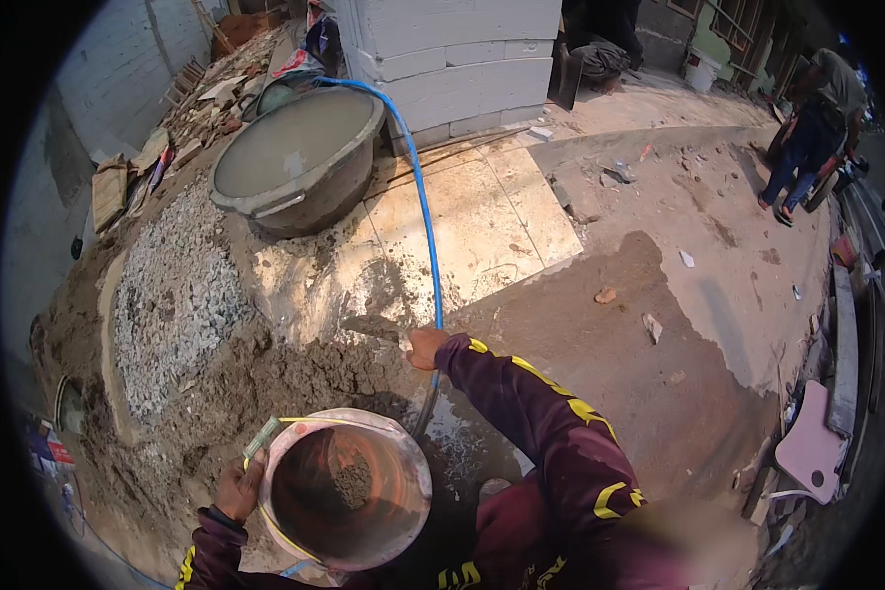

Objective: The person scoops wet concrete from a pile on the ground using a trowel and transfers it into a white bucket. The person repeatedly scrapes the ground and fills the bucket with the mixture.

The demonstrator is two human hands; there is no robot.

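Note:
A pale, mortar-smeared bucket [424,483] stands low in the view, tilted, with some wet mortar [352,479] on its inner side. My left hand [241,485] grips its left rim, just below the plastic grip [261,438] of its yellow handle. My right hand [425,348] is closed around the handle of what looks like a trowel [375,326], its blade pointing left over the edge of a heap of wet mortar [287,376]. A blue hose [422,199] runs down behind my right hand.
A large tub [317,199] of grey water stands upper left, beside gravel [177,295] and rubble. Behind it rises a white block wall [457,66]. Light tiles [479,214] lie ahead. A person [818,133] stands upper right by a wheel; another crouches [601,59] beyond the wall. Boards line the right edge.

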